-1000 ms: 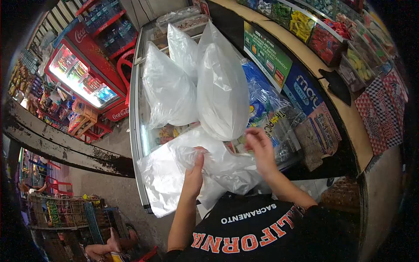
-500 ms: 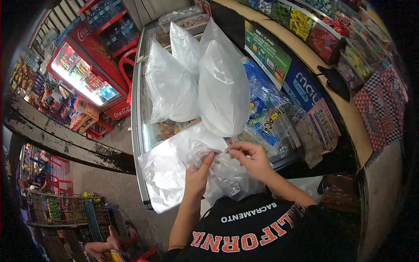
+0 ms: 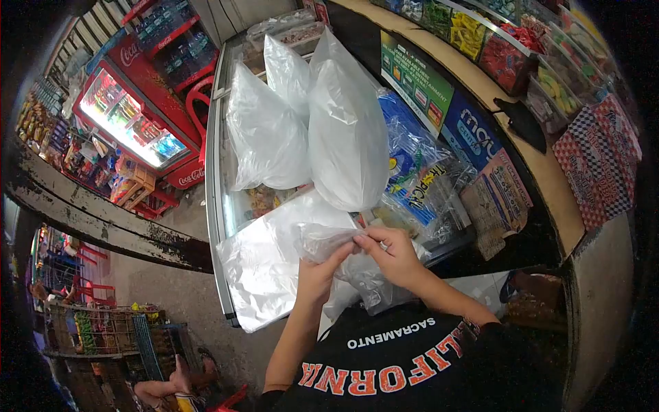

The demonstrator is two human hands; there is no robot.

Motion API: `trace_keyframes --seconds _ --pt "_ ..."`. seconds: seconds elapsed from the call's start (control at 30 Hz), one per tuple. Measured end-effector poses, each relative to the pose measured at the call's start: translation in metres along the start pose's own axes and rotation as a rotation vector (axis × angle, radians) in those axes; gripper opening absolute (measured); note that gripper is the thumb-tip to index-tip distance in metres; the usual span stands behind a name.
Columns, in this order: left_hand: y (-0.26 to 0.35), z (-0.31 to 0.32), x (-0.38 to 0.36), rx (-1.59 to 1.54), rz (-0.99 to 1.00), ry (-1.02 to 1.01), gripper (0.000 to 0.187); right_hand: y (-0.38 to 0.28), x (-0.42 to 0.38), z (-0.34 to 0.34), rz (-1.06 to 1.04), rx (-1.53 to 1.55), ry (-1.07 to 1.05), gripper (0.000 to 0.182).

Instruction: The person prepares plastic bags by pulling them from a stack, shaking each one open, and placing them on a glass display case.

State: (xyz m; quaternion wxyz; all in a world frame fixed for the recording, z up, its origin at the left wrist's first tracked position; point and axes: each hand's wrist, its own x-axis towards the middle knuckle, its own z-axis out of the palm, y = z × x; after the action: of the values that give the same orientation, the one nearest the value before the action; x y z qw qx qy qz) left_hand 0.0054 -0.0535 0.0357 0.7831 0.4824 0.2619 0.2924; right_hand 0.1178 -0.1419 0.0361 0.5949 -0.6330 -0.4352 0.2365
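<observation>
A thin clear plastic bag [image 3: 376, 290] is pinched at its edge between my two hands. My left hand [image 3: 317, 278] grips it with the thumb uppermost, and part of the bag bunches above the fingers. My right hand [image 3: 392, 255] pinches the same edge, its fingertips meeting the left thumb. Underneath and to the left lies a flat stack of plastic bags [image 3: 255, 285] on the glass-topped display case. Just beyond my hands stand three puffed-up, whitish plastic bags, the tall one [image 3: 349, 137], the left one [image 3: 266, 137] and the back one [image 3: 287, 72].
Blue and clear printed plastic packaging [image 3: 419, 178] lies right of the puffed bags. A raised wooden ledge [image 3: 473, 82] carries bins of candy [image 3: 504, 58] along the right. A red drinks fridge [image 3: 154, 96] stands far left. Another person's legs [image 3: 175, 381] show at lower left.
My hands have come together, the right one moving left to meet the left thumb. The held bag's upper part has spread out, and its lower part has shifted.
</observation>
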Motion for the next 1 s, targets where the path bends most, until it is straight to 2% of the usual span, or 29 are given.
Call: trace_keyframes --seconds 0.07,0.17,0.23,0.27,0.33,0.37,0.43,0.47,0.5,0.53,0.57,0.6,0.63,0.67,0.7,0.73,0.77,0.83,0.9,0.93,0.97,1.0 --pt "-0.004 0.001 0.000 0.033 -0.038 0.019 0.032 0.001 -0.001 0.000 0.027 -0.036 -0.028 0.018" --pt "-0.009 0.000 -0.002 -0.112 -0.052 0.079 0.030 0.000 -0.003 0.001 0.048 -0.111 -0.031 0.023" --pt "-0.009 -0.005 -0.001 -0.334 -0.155 0.015 0.029 0.003 -0.004 0.003 0.067 -0.052 0.039 0.022" --pt "-0.005 -0.004 -0.001 -0.335 -0.153 0.014 0.029 0.005 -0.003 0.002 0.065 -0.054 0.039 0.022" --pt "0.012 0.000 -0.004 -0.486 -0.379 0.061 0.036 0.008 -0.001 -0.003 0.096 0.011 0.088 0.023" --pt "0.008 -0.009 0.000 -0.488 -0.379 0.061 0.036 0.008 0.001 -0.003 0.096 0.008 0.087 0.023" --pt "-0.014 -0.044 0.013 -0.911 -0.244 -0.538 0.042 0.009 0.004 -0.002 0.039 0.201 0.159 0.024" --pt "-0.023 -0.063 0.014 -0.792 -0.294 -0.383 0.031 0.009 0.006 -0.004 0.038 0.201 0.160 0.024" --pt "-0.018 -0.066 0.014 -0.791 -0.293 -0.384 0.031 0.010 0.007 -0.006 0.167 0.452 0.209 0.023" --pt "-0.012 -0.067 0.012 -0.495 -0.219 -0.100 0.026 0.011 0.009 -0.011 0.295 0.703 0.256 0.022" --pt "-0.005 -0.067 0.009 -0.195 -0.141 0.178 0.023 0.010 0.012 -0.017 0.294 0.702 0.255 0.022" --pt "0.004 -0.068 0.006 -0.042 -0.114 0.132 0.024 0.008 0.014 -0.027 0.365 0.987 0.265 0.020" --pt "0.009 -0.067 0.005 -0.043 -0.113 0.132 0.024 0.008 0.015 -0.036 0.434 1.272 0.271 0.019" --pt "0.013 -0.067 0.005 0.129 -0.097 0.051 0.025 0.013 0.016 -0.043 0.425 1.331 0.122 0.022" --pt "0.017 -0.067 0.006 0.301 -0.080 -0.029 0.026 0.010 0.017 -0.050 0.426 1.330 0.119 0.022" --pt "0.024 -0.071 0.006 0.329 -0.184 -0.106 0.026 0.004 0.017 -0.056 0.383 1.371 0.005 0.023" --pt "0.029 -0.078 0.006 0.327 -0.182 -0.101 0.026 0.000 0.018 -0.062 0.338 1.409 -0.111 0.024" --pt "0.037 -0.091 0.007 0.496 -0.218 -0.267 0.024 -0.004 0.020 -0.071 0.269 1.373 -0.139 0.024" --pt "0.049 -0.091 0.007 0.402 -0.163 -0.246 0.023 -0.015 0.023 -0.078 0.223 1.326 0.096 0.024" --pt "0.058 -0.088 0.007 0.308 -0.109 -0.226 0.023 -0.012 0.028 -0.082 0.078 1.373 -0.059 0.023" --pt "0.067 -0.088 0.008 0.214 -0.056 -0.204 0.022 -0.016 0.034 -0.084 0.077 1.373 -0.060 0.023" --pt "0.082 -0.091 0.017 0.267 -0.114 -0.324 0.026 -0.028 0.040 -0.085 0.019 1.302 -0.075 0.025"
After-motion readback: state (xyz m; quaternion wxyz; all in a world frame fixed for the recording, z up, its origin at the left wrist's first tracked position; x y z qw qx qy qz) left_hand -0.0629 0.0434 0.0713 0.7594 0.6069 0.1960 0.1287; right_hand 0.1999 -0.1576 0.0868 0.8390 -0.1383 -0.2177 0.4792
